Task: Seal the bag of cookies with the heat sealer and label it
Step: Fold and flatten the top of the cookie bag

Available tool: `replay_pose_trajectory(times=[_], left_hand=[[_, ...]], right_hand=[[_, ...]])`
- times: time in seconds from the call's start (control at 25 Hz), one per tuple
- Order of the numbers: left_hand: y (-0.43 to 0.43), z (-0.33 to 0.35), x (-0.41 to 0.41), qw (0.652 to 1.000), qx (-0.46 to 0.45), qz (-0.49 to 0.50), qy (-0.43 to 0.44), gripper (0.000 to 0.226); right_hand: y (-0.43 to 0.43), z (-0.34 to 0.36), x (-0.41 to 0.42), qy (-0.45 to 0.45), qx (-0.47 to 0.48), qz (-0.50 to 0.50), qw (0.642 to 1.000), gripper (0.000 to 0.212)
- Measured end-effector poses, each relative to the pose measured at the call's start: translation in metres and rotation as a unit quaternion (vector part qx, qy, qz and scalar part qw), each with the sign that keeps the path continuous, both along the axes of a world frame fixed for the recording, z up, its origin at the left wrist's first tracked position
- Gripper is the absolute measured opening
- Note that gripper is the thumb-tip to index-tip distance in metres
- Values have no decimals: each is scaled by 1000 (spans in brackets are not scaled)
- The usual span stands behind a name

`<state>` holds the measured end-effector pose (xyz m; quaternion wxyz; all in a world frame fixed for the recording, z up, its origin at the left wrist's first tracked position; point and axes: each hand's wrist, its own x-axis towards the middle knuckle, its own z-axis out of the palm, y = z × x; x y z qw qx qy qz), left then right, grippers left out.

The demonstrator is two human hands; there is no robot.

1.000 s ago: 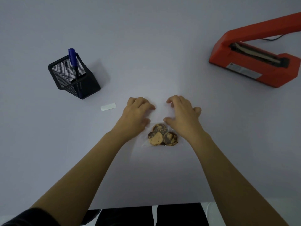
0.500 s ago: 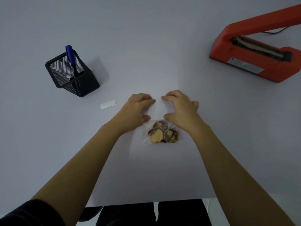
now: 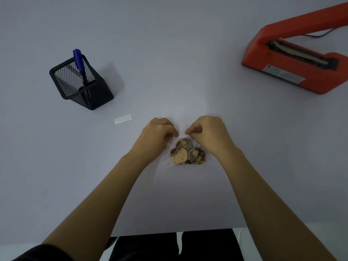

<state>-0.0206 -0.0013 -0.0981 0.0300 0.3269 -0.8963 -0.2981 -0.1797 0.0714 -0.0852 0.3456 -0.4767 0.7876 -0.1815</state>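
Three cookies (image 3: 185,152) lie in a clear bag (image 3: 167,162) flat on the pale table (image 3: 169,63), and both hands pinch the bag's upper part — the left hand (image 3: 159,135) curled closed on the plastic at the bag's left, the right hand (image 3: 208,134) closed on it at the right, fingertips nearly meeting just above the cookies. Left of the bag lies a small white label (image 3: 123,118); farther left and beyond it stands a black mesh pen holder (image 3: 81,84) with a blue marker (image 3: 79,63) in it, while the red heat sealer (image 3: 295,61) sits well apart, up and to the bag's right — its arm raised.
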Motion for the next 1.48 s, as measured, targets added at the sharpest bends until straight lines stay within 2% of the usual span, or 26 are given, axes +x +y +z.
replay_pose_trajectory(times=[0.12, 0.48, 0.76, 1.16, 1.36, 1.48], left_hand=[[-4, 2, -3, 1000, -5, 11, -12, 30], [-22, 17, -11, 993, 45, -18, -108, 62], [-15, 20, -16, 986, 68, 58, -144, 71], [-2, 20, -30, 963, 114, 197, -142, 54], [-6, 17, -23, 960, 166, 214, -77, 66], [-8, 13, -19, 972, 141, 178, -58, 51]], right_hand=[[-3, -1, -3, -9, 3, 5, 1000, 22], [-12, 1, -7, 56, 9, 52, 997, 57], [-6, 3, -4, 77, 34, 3, 996, 69], [1, 0, 5, -10, 12, -147, 989, 71], [3, -2, 3, -48, -6, -160, 986, 68], [4, -4, 2, -74, -20, -158, 984, 68]])
